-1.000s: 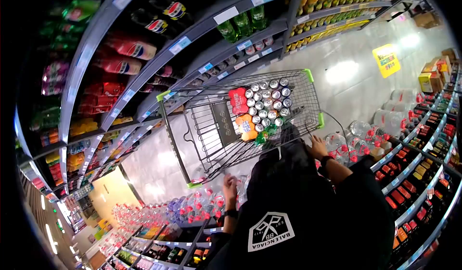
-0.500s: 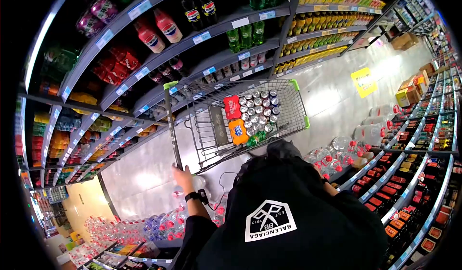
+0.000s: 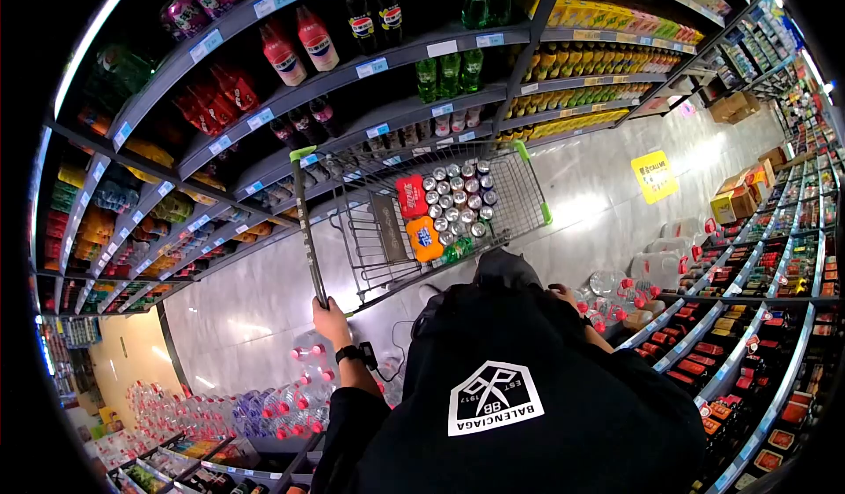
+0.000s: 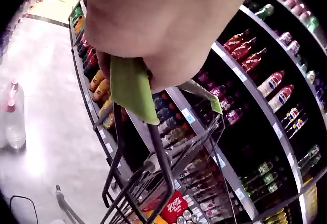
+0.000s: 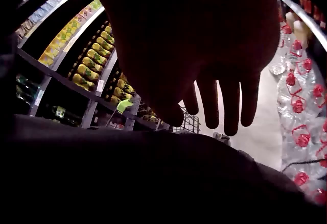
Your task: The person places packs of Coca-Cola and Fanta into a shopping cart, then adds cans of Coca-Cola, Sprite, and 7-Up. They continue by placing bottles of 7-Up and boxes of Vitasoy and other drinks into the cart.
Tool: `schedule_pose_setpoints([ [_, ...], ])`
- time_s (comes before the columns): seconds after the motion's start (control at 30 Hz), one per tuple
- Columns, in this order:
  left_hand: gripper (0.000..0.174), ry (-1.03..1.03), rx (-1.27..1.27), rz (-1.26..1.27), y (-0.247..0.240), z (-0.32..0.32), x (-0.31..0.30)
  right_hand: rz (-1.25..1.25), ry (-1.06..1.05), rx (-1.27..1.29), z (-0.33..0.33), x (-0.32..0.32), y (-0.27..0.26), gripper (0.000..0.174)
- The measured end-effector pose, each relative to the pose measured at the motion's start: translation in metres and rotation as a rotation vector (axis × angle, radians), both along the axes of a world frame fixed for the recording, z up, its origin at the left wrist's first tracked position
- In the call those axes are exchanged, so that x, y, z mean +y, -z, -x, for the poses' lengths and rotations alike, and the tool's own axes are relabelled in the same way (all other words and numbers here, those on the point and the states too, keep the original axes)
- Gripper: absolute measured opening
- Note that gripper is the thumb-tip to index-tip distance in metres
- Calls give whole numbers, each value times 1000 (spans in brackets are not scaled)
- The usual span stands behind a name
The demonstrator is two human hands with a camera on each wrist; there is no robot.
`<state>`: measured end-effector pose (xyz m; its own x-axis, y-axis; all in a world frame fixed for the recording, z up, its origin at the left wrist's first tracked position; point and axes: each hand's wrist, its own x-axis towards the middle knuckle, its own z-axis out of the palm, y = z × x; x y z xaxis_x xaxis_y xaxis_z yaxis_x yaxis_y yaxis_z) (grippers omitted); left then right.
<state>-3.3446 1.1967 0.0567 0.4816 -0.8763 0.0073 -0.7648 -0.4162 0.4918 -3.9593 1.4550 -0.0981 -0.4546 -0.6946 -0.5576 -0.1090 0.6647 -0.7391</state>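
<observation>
My left hand (image 3: 331, 324) grips the near end of the shopping cart's handle (image 3: 310, 230). In the left wrist view its fingers wrap over the bar beside the green corner piece (image 4: 132, 89). The wire cart (image 3: 519, 196) carries rows of silver-topped drink cans (image 3: 459, 197), a red pack (image 3: 410, 195), an orange pack (image 3: 424, 238) and green bottles (image 3: 458, 249). My right hand (image 3: 563, 295) hangs beside the body, holding nothing. Its fingers (image 5: 231, 104) stretch out loosely in the right wrist view, with part of the cart behind them.
Drink shelves (image 3: 440, 47) run along the cart's far side, close to its rim. Large clear water bottles (image 3: 656, 269) with red caps stand on the floor at right, and more (image 3: 290, 406) at lower left. Cartons (image 3: 741, 193) and a yellow floor sign (image 3: 653, 177) lie farther along the aisle.
My left hand has come from free of the cart onto its handle. My right hand has drawn away from the cart's side to beside the body. The view has turned slightly.
</observation>
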Motion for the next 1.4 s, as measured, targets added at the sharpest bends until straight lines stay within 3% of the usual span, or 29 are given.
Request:
schedule_pose_setpoints([
  [0.13,37,-66,56,31,4,29,14,-28,45,-117,15,-9,-6,40],
  [0.27,49,-93,45,-18,12,49,27,-34,-133,6,47,-26,-8,37],
  [0.33,52,-104,71,-53,18,59,26,-81,-226,181,74,-29,26,41],
  [0.4,54,-118,128,-84,25,65,26,-17,-256,124,111,-32,65,40],
  [0.43,55,-114,151,-82,36,63,26,-118,-283,141,116,-51,16,41],
  [0.47,54,-131,150,-64,44,64,26,-119,-184,25,126,-64,-5,43],
  [0.5,53,-145,146,-55,48,71,24,-59,-227,0,145,-72,1,45],
  [0.57,52,-176,95,-143,31,90,21,-95,21,-238,169,-94,-30,44],
  [0.63,51,-201,76,-171,28,105,13,-118,141,-253,194,-111,-51,39],
  [0.73,55,-375,41,-462,-18,142,1,-194,96,-142,235,-147,-57,24],
  [0.77,55,-387,47,-452,-14,148,-3,-184,83,-139,257,-162,-32,24],
  [0.83,61,-456,-314,-489,-8,166,-17,402,-654,280,305,-200,31,17],
  [0.87,72,-448,-228,-409,-27,187,-36,174,-514,276,298,-246,-2,16],
  [0.9,76,-300,-207,-220,-20,188,-60,349,-392,223,284,-285,-42,19],
  [0.97,81,-97,-204,103,-33,217,-113,407,-550,475,269,-387,-123,21],
  [1.0,74,66,-207,274,-71,245,-146,637,-638,758,251,-440,-176,16],
  [1.03,65,239,-96,480,-125,280,-173,789,-510,369,227,-476,-245,23],
  [1.13,55,510,-35,719,-264,372,-250,1167,-456,438,155,-547,-448,28],
  [1.17,54,535,-68,762,-295,396,-274,1408,-454,643,142,-567,-493,30],
  [1.23,56,641,-70,874,-365,439,-310,1543,-376,989,119,-600,-560,33],
  [1.3,59,723,-65,965,-417,469,-348,1534,-370,1171,99,-625,-610,41],
  [1.4,64,728,-100,1042,-463,498,-396,1473,-394,1342,80,-672,-635,53],
])
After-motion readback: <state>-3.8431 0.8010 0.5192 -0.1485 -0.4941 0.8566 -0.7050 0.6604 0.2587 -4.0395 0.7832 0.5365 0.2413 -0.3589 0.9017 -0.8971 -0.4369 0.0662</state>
